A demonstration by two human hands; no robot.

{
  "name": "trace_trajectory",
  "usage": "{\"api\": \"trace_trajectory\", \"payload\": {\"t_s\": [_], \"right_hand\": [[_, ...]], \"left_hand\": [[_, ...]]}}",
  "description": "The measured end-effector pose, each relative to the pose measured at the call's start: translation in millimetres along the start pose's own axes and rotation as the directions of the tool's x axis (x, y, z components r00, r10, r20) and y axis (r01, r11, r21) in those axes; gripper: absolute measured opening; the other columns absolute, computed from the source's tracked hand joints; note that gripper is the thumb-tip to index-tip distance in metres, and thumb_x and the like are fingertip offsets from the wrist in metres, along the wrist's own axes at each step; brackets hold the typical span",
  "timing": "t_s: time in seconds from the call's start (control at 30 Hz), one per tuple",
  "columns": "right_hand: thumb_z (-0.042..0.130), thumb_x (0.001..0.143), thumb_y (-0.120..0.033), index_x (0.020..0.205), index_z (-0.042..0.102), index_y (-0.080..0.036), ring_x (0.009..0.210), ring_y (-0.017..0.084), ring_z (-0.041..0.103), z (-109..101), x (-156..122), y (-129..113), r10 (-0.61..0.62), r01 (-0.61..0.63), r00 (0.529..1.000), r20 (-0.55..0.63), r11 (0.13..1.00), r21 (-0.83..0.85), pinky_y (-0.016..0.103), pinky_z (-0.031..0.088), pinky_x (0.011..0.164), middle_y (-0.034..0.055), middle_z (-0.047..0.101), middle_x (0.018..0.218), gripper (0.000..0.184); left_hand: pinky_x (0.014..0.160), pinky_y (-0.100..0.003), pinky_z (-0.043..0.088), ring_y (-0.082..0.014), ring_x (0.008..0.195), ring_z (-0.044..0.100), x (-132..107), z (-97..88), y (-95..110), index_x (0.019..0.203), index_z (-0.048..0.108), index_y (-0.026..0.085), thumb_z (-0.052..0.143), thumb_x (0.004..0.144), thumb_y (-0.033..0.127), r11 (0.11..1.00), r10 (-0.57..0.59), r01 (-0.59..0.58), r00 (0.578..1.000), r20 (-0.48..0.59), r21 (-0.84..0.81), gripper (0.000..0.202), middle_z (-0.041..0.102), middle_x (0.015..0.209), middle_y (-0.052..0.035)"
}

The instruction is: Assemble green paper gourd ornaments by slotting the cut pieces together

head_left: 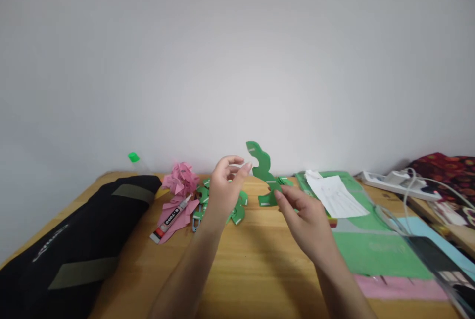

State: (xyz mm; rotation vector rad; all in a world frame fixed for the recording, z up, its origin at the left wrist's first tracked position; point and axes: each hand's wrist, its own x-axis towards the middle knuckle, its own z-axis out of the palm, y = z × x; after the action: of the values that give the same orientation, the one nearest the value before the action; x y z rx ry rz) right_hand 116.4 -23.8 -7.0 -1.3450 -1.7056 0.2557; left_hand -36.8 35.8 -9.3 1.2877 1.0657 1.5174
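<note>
My right hand (306,217) pinches the lower end of a wavy green paper strip (262,166) that stands up from the wooden table (256,254). Just left of the strip's upper curl, my left hand (226,185) hovers with curled fingers and the fingertips close together; whether it touches the strip I cannot tell. Under and behind the left hand lies a pile of folded green paper pieces (237,210).
A pink folded paper cluster (181,179), pink paper pieces and a glue tube (172,217) lie at the left. A black bag (74,245) fills the near left. Green and pink sheets (371,250), white paper (334,195), a power strip (393,180) and cables sit right.
</note>
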Motion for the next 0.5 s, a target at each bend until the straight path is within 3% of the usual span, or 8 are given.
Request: {"api": "trace_trajectory", "payload": {"t_s": [0.13, 0.23, 0.3, 0.37, 0.5], "right_hand": [[0.049, 0.090, -0.022, 0.087, 0.068, -0.016, 0.056, 0.016, 0.066, 4, -17, -5, -0.151, 0.121, 0.978, -0.145, 0.972, -0.200, 0.024, 0.045, 0.050, 0.0040, 0.073, 0.070, 0.020], [0.049, 0.089, -0.020, 0.091, 0.069, -0.013, 0.063, 0.020, 0.069, 5, -28, -10, -0.217, 0.161, 0.961, -0.171, 0.943, -0.292, 0.028, 0.048, 0.056, 0.0082, 0.074, 0.075, 0.021], [0.052, 0.088, -0.023, 0.090, 0.069, -0.014, 0.064, 0.020, 0.068, 1, -31, -12, -0.152, 0.126, 0.981, -0.122, 0.972, -0.198, 0.029, 0.049, 0.056, 0.0082, 0.074, 0.078, 0.020], [0.058, 0.086, -0.030, 0.090, 0.070, -0.016, 0.064, 0.017, 0.067, -6, -32, -13, -0.030, 0.030, 0.999, -0.013, 0.999, 0.016, 0.027, 0.049, 0.056, 0.0066, 0.074, 0.079, 0.019], [0.064, 0.080, -0.044, 0.087, 0.070, -0.017, 0.062, 0.014, 0.059, -19, -32, -11, 0.109, -0.166, 0.980, 0.167, 0.910, 0.380, 0.026, 0.045, 0.053, 0.0028, 0.067, 0.069, 0.028]], "left_hand": [[0.068, -0.024, 0.048, -0.0150, 0.077, 0.065, -12, 8.1, 4, 0.097, 0.065, 0.016, 0.073, 0.074, 0.041, 0.999, -0.044, 0.047, 0.977, 0.209, -0.011, 0.034, 0.070, 0.084, -0.0044], [0.067, -0.024, 0.049, -0.0154, 0.076, 0.067, -23, 15.2, 10, 0.109, 0.062, 0.016, 0.077, 0.072, 0.036, 0.998, -0.059, 0.065, 0.959, 0.276, -0.010, 0.044, 0.070, 0.090, -0.0052], [0.067, -0.025, 0.050, -0.0161, 0.077, 0.067, -27, 17.1, 14, 0.109, 0.062, 0.016, 0.079, 0.070, 0.033, 0.996, -0.089, 0.092, 0.951, 0.295, 0.004, 0.046, 0.069, 0.088, -0.0052], [0.072, -0.027, 0.052, -0.0182, 0.082, 0.067, -29, 16.9, 18, 0.106, 0.062, 0.014, 0.081, 0.067, 0.031, 0.990, -0.126, 0.137, 0.938, 0.324, -0.012, 0.046, 0.069, 0.087, -0.0057], [0.076, -0.031, 0.052, -0.0204, 0.084, 0.069, -36, 14.2, 31, 0.103, 0.060, 0.012, 0.080, 0.065, 0.026, 0.965, -0.196, 0.254, 0.867, 0.458, -0.068, 0.046, 0.072, 0.089, -0.0088]]}}
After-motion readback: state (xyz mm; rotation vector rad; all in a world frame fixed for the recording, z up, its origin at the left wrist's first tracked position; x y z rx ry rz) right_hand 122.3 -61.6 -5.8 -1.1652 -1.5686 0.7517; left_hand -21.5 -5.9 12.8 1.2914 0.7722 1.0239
